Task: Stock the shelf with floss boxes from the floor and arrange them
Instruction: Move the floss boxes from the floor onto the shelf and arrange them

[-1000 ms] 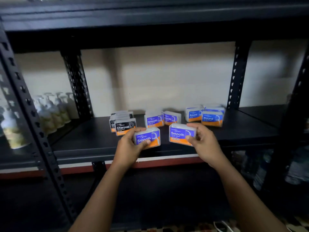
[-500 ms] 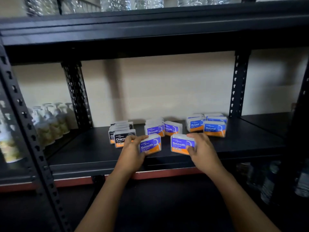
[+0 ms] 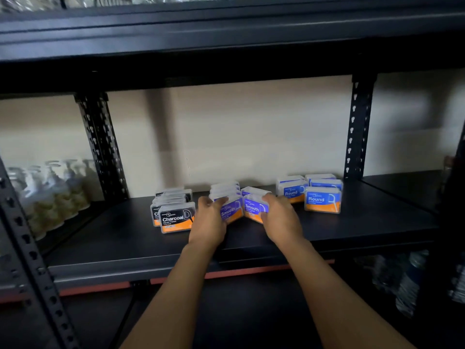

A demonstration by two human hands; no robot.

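Hands [image 3: 208, 220] [image 3: 281, 217] each clasping one glossy rectangular Smooth floss box [image 3: 231, 211] [image 3: 254, 209], labels half hidden by fingers, on matte black shelf [image 3: 364, 222].

Both hands reaching onto black shelf [image 3: 352, 222]. Left hand [image 3: 208, 220] gripping one Smooth box [image 3: 230, 210]; right hand [image 3: 281, 217] gripping second Smooth box [image 3: 254, 209], both boxes touching at front of Smooth row. Charcoal boxes [image 3: 176, 219] sitting just left, Round boxes [image 3: 322, 200] right. Pump bottles [image 3: 50, 195] standing far left, blurred.

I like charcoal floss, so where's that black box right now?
The black Charcoal box stands on the shelf left of centre, just left of the left hand.
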